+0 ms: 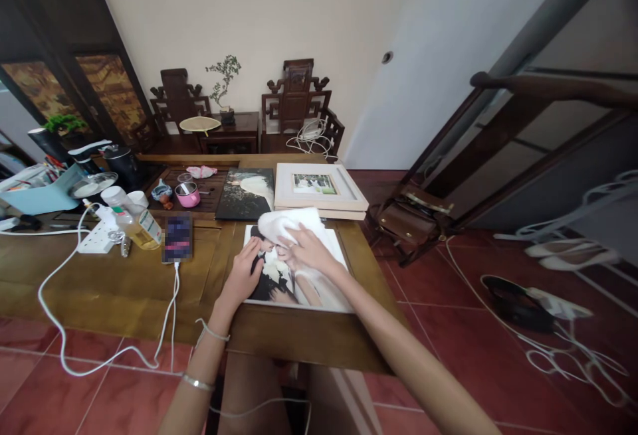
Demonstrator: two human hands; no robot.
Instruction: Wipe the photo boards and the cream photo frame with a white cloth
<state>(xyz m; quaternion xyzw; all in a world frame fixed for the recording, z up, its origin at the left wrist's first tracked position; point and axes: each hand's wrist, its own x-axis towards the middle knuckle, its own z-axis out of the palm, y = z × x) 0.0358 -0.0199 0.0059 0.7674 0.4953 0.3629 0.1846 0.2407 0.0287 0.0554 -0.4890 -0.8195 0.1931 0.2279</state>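
Note:
A large photo print (319, 289) lies flat on the near part of the wooden table (124, 282). My left hand (245, 273) rests flat on the print's left edge, fingers stretched out. My right hand (305, 248) presses a white cloth (286, 221) onto the upper part of the print, fingers spread over the cloth. Just behind lie a dark photo print (246, 192) and a white-framed picture (319, 189).
A phone (177, 238) on a white cable, a power strip (97, 239), a bottle (137, 226), a pink cup (188, 194) and a kettle (119, 163) crowd the table's left. Carved chairs (296, 106) stand at the wall. A brown bag (406, 222) and cables lie on the red tiles at right.

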